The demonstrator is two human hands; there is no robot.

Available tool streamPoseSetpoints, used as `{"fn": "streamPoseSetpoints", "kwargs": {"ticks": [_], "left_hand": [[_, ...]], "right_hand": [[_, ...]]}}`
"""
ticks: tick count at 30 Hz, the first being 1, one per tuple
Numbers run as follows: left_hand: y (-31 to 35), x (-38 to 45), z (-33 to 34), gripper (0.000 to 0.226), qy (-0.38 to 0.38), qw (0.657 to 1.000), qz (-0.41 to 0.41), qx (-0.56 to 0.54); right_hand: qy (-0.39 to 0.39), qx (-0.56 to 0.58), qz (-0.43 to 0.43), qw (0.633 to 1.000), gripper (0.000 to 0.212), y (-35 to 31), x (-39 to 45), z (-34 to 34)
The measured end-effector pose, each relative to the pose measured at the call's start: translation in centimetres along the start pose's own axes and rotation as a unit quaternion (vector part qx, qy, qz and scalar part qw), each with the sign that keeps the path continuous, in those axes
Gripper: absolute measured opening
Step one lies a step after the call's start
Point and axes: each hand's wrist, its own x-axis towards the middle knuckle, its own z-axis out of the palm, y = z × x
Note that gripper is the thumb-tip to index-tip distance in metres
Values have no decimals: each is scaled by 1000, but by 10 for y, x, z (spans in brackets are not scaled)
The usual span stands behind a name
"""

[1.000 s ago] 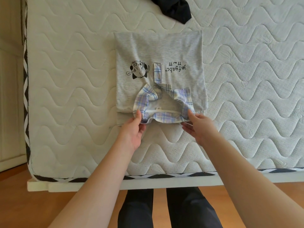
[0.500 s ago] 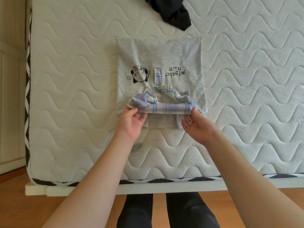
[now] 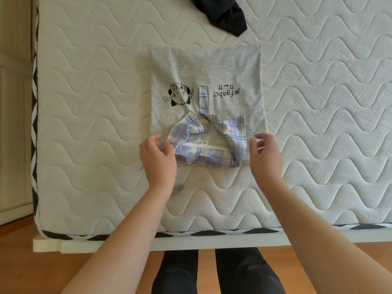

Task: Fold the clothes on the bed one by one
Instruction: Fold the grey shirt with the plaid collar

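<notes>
A grey shirt (image 3: 207, 68) with a plaid collar (image 3: 210, 143) and a small cartoon print lies folded into a rectangle on the white quilted mattress (image 3: 95, 102), collar end nearest me. My left hand (image 3: 158, 160) hovers at the collar's left edge, fingers apart, and it is blurred. My right hand (image 3: 265, 158) hovers at the collar's right edge, fingers spread and holding nothing. Neither hand grips the cloth.
A dark garment (image 3: 222, 13) lies crumpled at the far edge of the view, beyond the shirt. The mattress's near edge has a black-and-white trim (image 3: 212, 232) over a white bed frame. Wooden floor and my dark-trousered legs (image 3: 212, 272) are below.
Both hands had pinched the collar's corners and pushed it away over the shirt. Now the collar lies open and flat again, and both hands have let go and spread slightly apart.
</notes>
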Motion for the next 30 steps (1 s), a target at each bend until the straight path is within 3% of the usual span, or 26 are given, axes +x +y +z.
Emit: {"fn": "streamPoseSetpoints", "kwargs": {"ticks": [3,8,12,14,18,22,24,26,30], "left_hand": [[6,2,5,37,-14,982,138,130],[13,15,21,39,-99,938,219,249],[12,20,27,23,-121,949,212,202],[7,20,24,17,-107,945,249,181],[-16,13,17,15,-66,903,382,184],[-32,12,17,20,-92,854,449,247],[-28,13,18,25,-98,855,445,246],[-16,15,23,32,-94,878,405,236],[15,32,38,55,-174,950,206,156]], "right_hand": [[-35,-118,-122,985,40,-10,0,15],[-81,-243,-173,951,52,-29,13,43],[-75,-232,-186,952,36,-34,27,50],[-49,-214,-213,952,29,-33,28,49],[35,-201,-306,930,17,-21,19,43],[-28,-303,-380,874,29,2,17,49],[-47,-336,-390,856,38,9,16,51],[-39,-335,-388,858,41,8,15,51],[-17,-277,-379,883,38,-5,12,52]]}}
